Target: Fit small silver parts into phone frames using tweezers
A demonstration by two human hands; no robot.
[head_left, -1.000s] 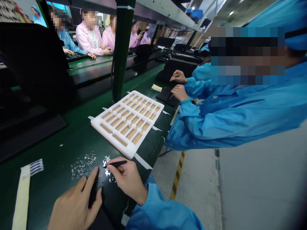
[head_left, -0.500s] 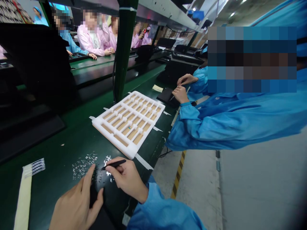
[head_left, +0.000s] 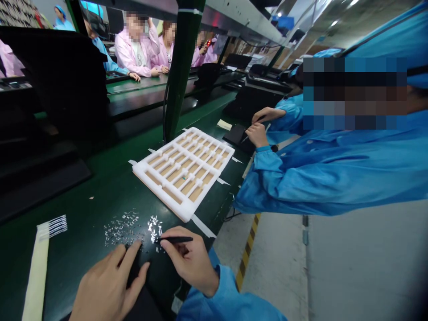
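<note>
My right hand [head_left: 192, 258] grips slim black tweezers [head_left: 179, 239], their tip pointing left at a bright pile of tiny silvery pieces [head_left: 154, 228]. Left of that pile lies a looser scatter of small shiny pieces [head_left: 122, 228] on the dark green table. My left hand [head_left: 109, 285] rests palm down just below the scatter, fingers stretched and thumb apart, holding nothing. Its index fingertip reaches the scatter's near edge. Over at the left is a pale yellow strip [head_left: 36, 267] with a row of thin white pieces [head_left: 57, 226] across its top end.
A white foam tray [head_left: 187, 213] with slots lies beyond my right hand, white tape strips [head_left: 203, 226] around it. To the right a co-worker in a blue smock [head_left: 301, 178] works over a black pad [head_left: 236, 133]. A green post [head_left: 182, 67] rises behind the tray.
My right hand has moved right with the tweezers, uncovering more of the bright pile. The left hand remains beside the scatter, its fingers still spread. The whole view has shifted slightly.
</note>
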